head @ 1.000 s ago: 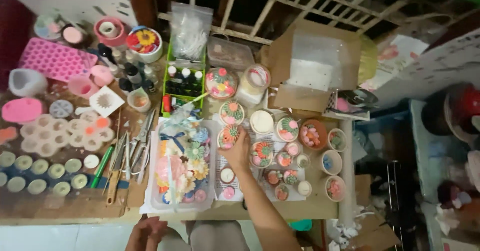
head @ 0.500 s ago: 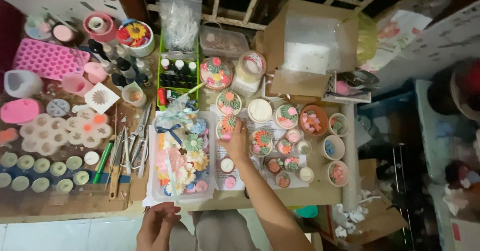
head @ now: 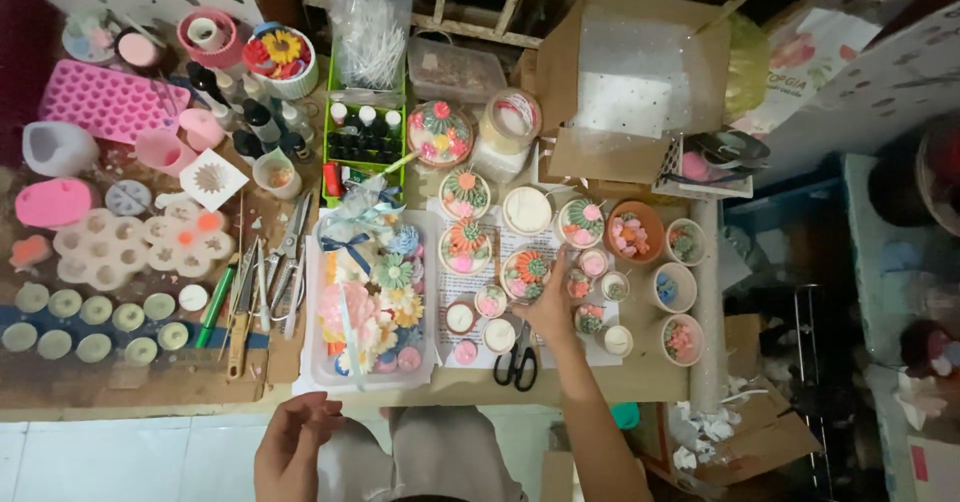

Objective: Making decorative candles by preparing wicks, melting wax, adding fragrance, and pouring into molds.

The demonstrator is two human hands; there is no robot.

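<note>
Reaching across the table, right hand [head: 552, 307] lies among small decorated candles, fingers [head: 562, 262] stretched toward a round flower-topped candle [head: 526, 274], touching or nearly touching its right rim; fingers look loosely extended, not closed on anything, though an actual grip can't be told from this height. That candle sits on the printed paper sheet [head: 452, 287] in the middle of the table, below a plain white round tin [head: 527, 210] and right of another flower candle [head: 466, 246]. Tiny cups [head: 585, 319] crowd the hand on its right side, black-handled scissors [head: 517, 362] lie just below the wrist.

Left hand [head: 292, 449] hangs off the table edge near the lap, relaxed and half open, holding nothing visible.

Further out: clear tray of wax flowers [head: 372, 307] with a blue bow left of the paper sheet, hand tools [head: 262, 284] beside it, white flower-shaped mould [head: 135, 247], pink moulds [head: 108, 100], green rack of small bottles [head: 365, 147], open cardboard box [head: 630, 97] at the back.

Judgement: to do it well, pinch the candle by its side wall, not the wax petals on top, lift straight up, and keep the wrist high so the forearm doesn't sweep the tiny cups or nudge the scissors.
</note>
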